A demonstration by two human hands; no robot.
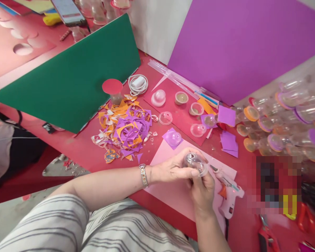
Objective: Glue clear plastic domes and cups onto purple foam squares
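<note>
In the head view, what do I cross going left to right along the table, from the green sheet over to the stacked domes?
green sheet → red-lidded jar → pile of paper scraps → clear dome on a purple square → loose purple squares → stack of clear domes.

Clear plastic dome capsule [195,162], small, rounded and see-through, held tilted between both hands above a pale pink sheet [173,190] on the red bench [81,147].
</note>
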